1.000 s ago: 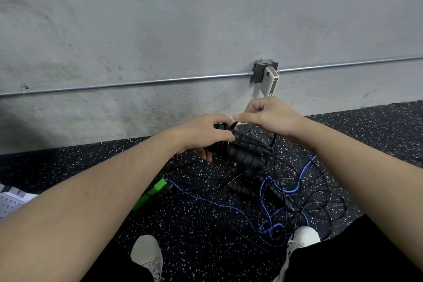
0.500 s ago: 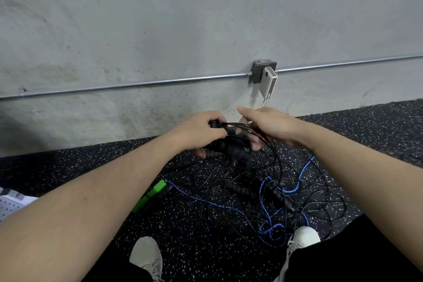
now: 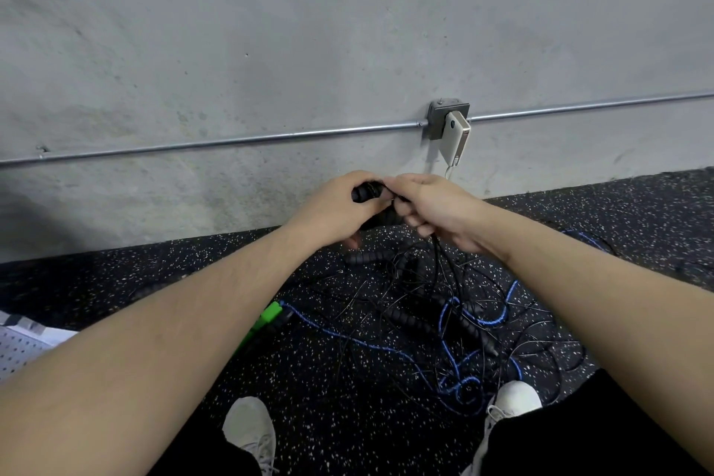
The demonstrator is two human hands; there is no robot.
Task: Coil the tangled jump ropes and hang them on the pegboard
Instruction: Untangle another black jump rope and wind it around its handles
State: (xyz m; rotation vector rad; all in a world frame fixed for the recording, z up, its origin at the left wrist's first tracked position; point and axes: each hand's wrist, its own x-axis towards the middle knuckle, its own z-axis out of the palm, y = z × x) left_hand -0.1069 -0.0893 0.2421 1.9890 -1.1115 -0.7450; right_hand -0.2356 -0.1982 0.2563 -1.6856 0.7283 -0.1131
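**A:** What filled the view there?

**B:** A grey concrete wall (image 3: 309, 31), with a metal conduit (image 3: 232, 141) running across it to a junction box (image 3: 438, 120) with a white device (image 3: 456, 139) hanging from it. Below lay the speckled black floor (image 3: 328, 398).

**A:** And the ropes?

**B:** The tangle of jump ropes (image 3: 444, 313) sprawled on the floor between the person's white shoes (image 3: 249, 433) and the wall: thin black cords, a blue rope (image 3: 479, 321), loose black handles (image 3: 409, 321), and a green handle (image 3: 266, 317) at its left edge. A corner of white pegboard (image 3: 19, 352) showed at far left.

**A:** The hands?

**B:** Both were raised over the pile, touching. The left hand (image 3: 332, 205) gripped a black handle (image 3: 363, 192), fingers curled round it. The right hand (image 3: 432, 209) pinched black cord (image 3: 438, 255) at that handle, strands trailing down into the tangle.
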